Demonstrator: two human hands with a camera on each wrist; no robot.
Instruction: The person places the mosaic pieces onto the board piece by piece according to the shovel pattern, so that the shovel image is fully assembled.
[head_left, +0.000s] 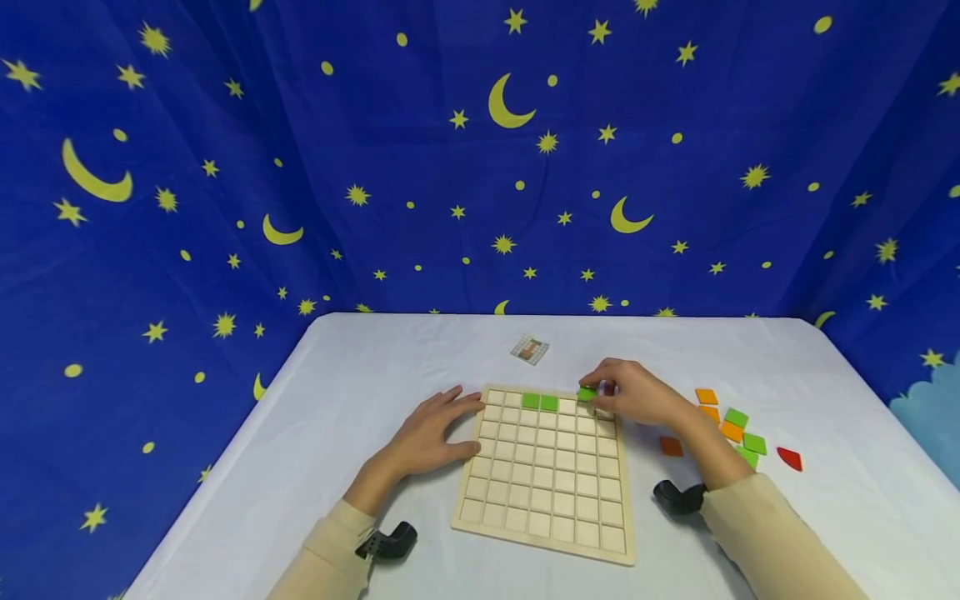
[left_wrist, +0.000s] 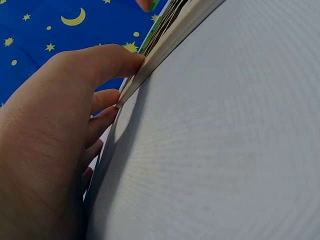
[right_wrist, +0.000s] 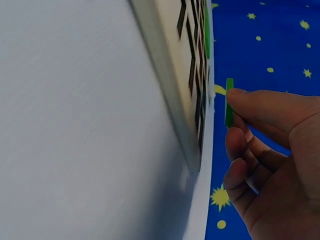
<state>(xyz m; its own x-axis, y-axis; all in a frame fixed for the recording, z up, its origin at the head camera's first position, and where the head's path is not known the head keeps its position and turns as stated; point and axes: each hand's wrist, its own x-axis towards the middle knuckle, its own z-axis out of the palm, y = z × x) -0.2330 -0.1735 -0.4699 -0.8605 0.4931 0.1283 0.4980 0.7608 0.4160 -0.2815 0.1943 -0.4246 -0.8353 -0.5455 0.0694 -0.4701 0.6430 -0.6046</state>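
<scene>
A square wooden grid board (head_left: 543, 479) lies on the white table, its cells framed by raised strips. Two green square tiles (head_left: 540, 403) sit side by side in its far row. Between thumb and fingers my right hand (head_left: 633, 392) pinches another green tile (head_left: 587, 393) over the far row, towards the right corner; the right wrist view shows this tile (right_wrist: 229, 102) edge-on, apart from the board. With fingers spread, my left hand (head_left: 435, 433) touches the board's left edge. The left wrist view has the thumb and fingertips of that hand (left_wrist: 65, 110) against the rim.
Right of the board lie loose orange tiles (head_left: 706, 397), green tiles (head_left: 754, 443), a brown-orange tile (head_left: 671, 447) and a red quarter-round piece (head_left: 790, 458). A small printed grid card (head_left: 530, 350) lies beyond the board. A blue star-patterned curtain (head_left: 420, 167) hangs behind the table.
</scene>
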